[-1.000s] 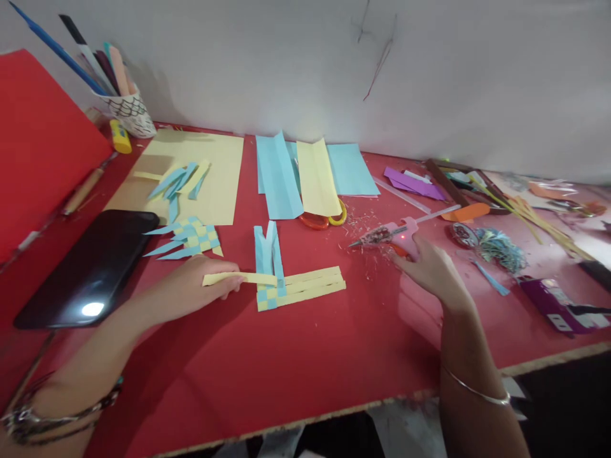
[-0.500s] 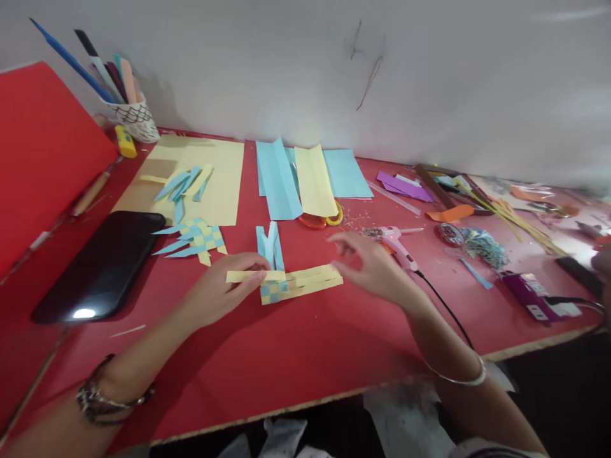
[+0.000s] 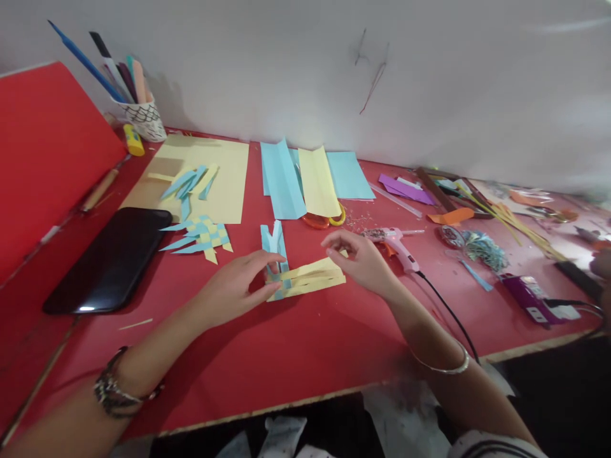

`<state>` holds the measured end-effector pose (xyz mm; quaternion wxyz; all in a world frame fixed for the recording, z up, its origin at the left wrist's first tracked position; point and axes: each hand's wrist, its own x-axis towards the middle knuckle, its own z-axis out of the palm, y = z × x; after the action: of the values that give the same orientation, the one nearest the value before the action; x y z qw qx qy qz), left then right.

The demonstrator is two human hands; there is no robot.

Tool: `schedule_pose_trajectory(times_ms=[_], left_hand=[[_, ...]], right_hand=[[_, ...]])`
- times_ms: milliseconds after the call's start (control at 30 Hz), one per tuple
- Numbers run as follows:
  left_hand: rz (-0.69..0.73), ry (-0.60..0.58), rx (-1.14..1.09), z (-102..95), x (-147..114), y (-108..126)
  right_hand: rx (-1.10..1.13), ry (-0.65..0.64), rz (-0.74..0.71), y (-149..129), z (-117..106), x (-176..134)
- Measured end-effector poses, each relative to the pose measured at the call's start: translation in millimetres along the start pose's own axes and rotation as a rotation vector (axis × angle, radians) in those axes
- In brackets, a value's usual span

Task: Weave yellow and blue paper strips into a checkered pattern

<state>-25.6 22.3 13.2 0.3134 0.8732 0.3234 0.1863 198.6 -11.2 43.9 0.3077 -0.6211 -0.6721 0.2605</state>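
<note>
A small woven piece of blue and yellow paper strips (image 3: 286,287) lies on the red table, partly covered by my left hand (image 3: 241,280). The thumb and fingertips of that hand press on its left side. Blue strips (image 3: 273,240) stick out from it toward the wall, and yellow strips (image 3: 315,277) run to the right. At their right end is my right hand (image 3: 356,259), with fingers curled in and the tip of the upper yellow strip at the thumb and fingers. Left of them rests another blue-and-yellow checkered woven piece (image 3: 205,235) with pointed ends.
A black phone (image 3: 107,261) lies at the left, near loose strips on a cream sheet (image 3: 229,184). Folded blue paper (image 3: 284,184) and yellow paper (image 3: 317,184) cover scissors (image 3: 338,215). A pink glue gun (image 3: 401,249) with its cord sits right of my right hand. A pen cup (image 3: 146,121) stands behind.
The yellow strip that stuck out left from my left hand no longer shows there; an upper strip now rises toward my right hand. My right hand's fingers have curled in.
</note>
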Motion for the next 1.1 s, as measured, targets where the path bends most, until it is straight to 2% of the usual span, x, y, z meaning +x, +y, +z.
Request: schedule_pose_trajectory(times_ms=[267,400,567,833,1100], left_hand=[[0.301,0.058,0.309,6.2,2.5,-3.7],[0.397,0.031,0.461,9.2,2.1,-6.6],[0.405,-0.059,0.518,10.1,2.4,-7.6],[0.398,-0.119,0.661,11.7,2.6,-5.0],[0.419,-0.092,0.621,11.3,2.4,-3.9]], right_hand=[[-0.099,-0.024,-0.034,14.2,-2.5,-9.7],[-0.137,-0.038,-0.044,17.8,-3.0,-10.3],[-0.153,-0.079,-0.047,20.8,-5.9,-12.9],[-0.198,-0.118,-0.031,22.7,-6.5,-14.1],[-0.266,-0.157,-0.018,23.3,-3.5,-14.5]])
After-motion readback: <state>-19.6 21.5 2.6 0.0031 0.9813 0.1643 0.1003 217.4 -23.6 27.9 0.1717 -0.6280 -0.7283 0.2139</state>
